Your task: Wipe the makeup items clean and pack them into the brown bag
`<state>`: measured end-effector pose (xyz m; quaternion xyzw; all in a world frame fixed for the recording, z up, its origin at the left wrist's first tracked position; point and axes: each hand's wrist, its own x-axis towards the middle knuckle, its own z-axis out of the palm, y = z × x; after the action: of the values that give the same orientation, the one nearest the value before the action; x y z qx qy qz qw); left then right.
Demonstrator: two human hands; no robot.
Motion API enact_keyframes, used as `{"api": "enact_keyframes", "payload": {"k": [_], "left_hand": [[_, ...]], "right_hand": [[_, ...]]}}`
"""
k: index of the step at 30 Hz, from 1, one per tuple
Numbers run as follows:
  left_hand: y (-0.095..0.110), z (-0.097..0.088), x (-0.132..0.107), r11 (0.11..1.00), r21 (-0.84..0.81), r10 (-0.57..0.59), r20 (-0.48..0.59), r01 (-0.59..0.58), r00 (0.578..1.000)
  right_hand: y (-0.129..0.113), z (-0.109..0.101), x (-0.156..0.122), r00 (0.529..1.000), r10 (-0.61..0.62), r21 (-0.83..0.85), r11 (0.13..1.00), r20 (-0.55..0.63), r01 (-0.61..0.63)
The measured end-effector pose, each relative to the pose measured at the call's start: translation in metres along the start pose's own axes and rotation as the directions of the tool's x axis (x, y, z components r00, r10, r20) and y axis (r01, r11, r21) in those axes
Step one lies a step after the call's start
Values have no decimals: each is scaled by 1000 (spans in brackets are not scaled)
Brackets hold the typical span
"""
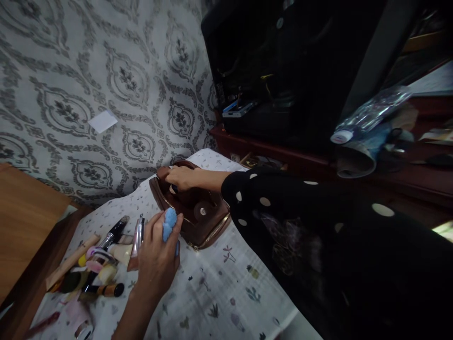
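A brown handbag [198, 236] with gold zips and a round metal snap lies unzipped on a patterned white cloth [215, 283]. My right hand [182, 178] reaches to its far left end, fingers curled down at the opening; a small dark item shows beneath them, too hidden to name. In front of the bag, my left hand [159, 250] is closed around a fluffy light-blue item [170, 223]. Left of that hand lies a pile of cosmetics, among them a silver-and-pink tube [137, 241], a cream tube [121, 252] and a black-and-gold tube [106, 289].
A television [283, 71] stands on a dark red cabinet [255, 146] at the back right. On the cabinet lies a clear plastic bottle [371, 113] with a white cap. Patterned wallpaper [141, 85] rises behind the cloth. A wooden panel [28, 222] borders the left side.
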<state>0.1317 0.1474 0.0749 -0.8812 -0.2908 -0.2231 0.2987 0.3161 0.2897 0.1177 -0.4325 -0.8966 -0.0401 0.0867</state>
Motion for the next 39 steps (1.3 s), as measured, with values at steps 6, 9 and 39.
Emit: {"api": "enact_keyframes", "payload": {"k": [6,9,39], "left_hand": [[0,1,-2,1000,6,-1,8,1,1000],[1,0,-1,1000,28,3,5,-3,1000],[-48,1,-103,840,-66,-498,297,538,815]], "right_hand": [[-2,-14,1,997,68,43,997,22,-68],[-3,-29,-6,993,110,164,981,-49,-101],[-96,51,-123,753,183,266,964,-632,-11]]}}
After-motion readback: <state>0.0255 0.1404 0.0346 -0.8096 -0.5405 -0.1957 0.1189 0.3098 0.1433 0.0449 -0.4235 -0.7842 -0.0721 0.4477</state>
